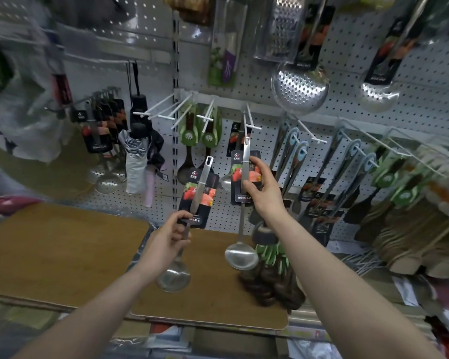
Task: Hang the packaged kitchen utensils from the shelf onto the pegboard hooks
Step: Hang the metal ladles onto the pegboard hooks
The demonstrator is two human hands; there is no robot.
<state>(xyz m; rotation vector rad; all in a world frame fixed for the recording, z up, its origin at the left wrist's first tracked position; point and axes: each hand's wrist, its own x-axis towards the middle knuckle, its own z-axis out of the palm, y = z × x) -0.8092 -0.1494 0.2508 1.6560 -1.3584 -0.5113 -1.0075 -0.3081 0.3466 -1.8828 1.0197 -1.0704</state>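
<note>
A grey pegboard wall (347, 81) fills most of the view, seen from a head-worn camera looking forward and down. Below it, a wooden shelf board (49, 255) is spread across the lower left and centre. Along the right side of the pegboard, packaged spatulas (389, 174) with green cards are hung in crowded rows, and steel tongs with blue ends (296, 151) are hung just left of them. Higher up, a perforated skimmer (300, 86) and a boxed grater (283, 29) are suspended. To the left, a folded grey umbrella (135, 161) is hung from a hook. Near the centre, a white double-pronged hook (246, 120) is seen projecting from the board, with a carded utensil already on it. A steel ladle (240, 251) on a dark printed card is held up just below that hook by the right hand (262, 190), whose thumb and fingers are pinched around the handle and card; the hole at the handle's top is placed near the prongs but is not threaded on them. A second ladle (173, 277), also carded, is gripped lower and to the left by the left hand (169, 239), fingers curled around its handle, with its bowl hanging above the shelf board.
</note>
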